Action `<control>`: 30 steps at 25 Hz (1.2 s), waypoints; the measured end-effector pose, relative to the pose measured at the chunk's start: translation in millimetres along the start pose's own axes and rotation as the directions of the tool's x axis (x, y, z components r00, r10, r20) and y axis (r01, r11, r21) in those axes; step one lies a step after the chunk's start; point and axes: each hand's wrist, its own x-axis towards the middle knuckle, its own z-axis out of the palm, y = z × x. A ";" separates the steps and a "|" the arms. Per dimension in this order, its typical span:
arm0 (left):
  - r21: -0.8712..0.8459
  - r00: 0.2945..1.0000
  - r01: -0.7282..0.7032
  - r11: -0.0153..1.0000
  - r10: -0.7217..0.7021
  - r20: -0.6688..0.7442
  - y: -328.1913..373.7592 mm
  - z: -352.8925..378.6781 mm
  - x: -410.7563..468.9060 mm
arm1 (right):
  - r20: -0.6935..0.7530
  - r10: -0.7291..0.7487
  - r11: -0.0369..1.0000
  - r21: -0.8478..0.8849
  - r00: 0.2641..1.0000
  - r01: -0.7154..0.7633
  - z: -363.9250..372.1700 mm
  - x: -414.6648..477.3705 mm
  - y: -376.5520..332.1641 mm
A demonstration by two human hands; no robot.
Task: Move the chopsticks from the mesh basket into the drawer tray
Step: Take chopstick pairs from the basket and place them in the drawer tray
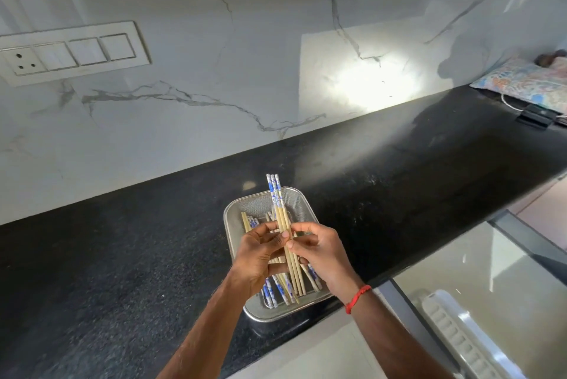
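My left hand (260,251) and right hand (319,252) pinch three blue-tipped bamboo chopsticks (280,213) over the rectangular steel mesh basket (303,203). An uneven pinch could let one slip.

Two bare forearms are seen, the left entering from 7 o'clock and the right from 5 o'clock. The left hand (260,252) and the right hand (322,252) are held close together near the centre. A bundle of chopsticks (280,209) is pinched by the thumb and fingers of both. A red thread (357,299) is worn on the right wrist.
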 end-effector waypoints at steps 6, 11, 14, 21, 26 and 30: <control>0.021 0.997 0.012 1.000 -0.014 0.075 -9.1 31.7 3.3 | 0.020 0.015 0.999 -0.044 1.000 -0.014 -35.9 -8.1 0.4; 0.074 0.993 0.036 0.997 -0.044 0.110 -17.0 66.0 6.2 | -0.008 0.014 0.999 -0.043 1.000 -0.014 -72.0 -18.8 4.0; 0.102 0.987 0.072 0.992 -0.086 0.135 -29.7 92.6 7.5 | -0.042 0.025 0.997 -0.074 0.999 -0.028 -100.4 -30.6 10.7; 0.202 0.962 0.176 0.963 -0.212 0.172 -73.2 163.9 1.9 | -0.083 0.047 0.990 -0.130 0.995 -0.058 -171.3 -70.9 41.2; 0.263 0.963 0.195 0.945 -0.236 0.131 -106.9 209.2 -11.4 | -0.110 0.075 0.974 -0.203 0.991 -0.097 -207.8 -98.4 69.2; 0.290 0.955 0.252 0.923 -0.285 0.077 -133.9 236.3 -18.6 | -0.115 0.091 0.973 -0.203 0.989 -0.113 -238.0 -117.3 77.4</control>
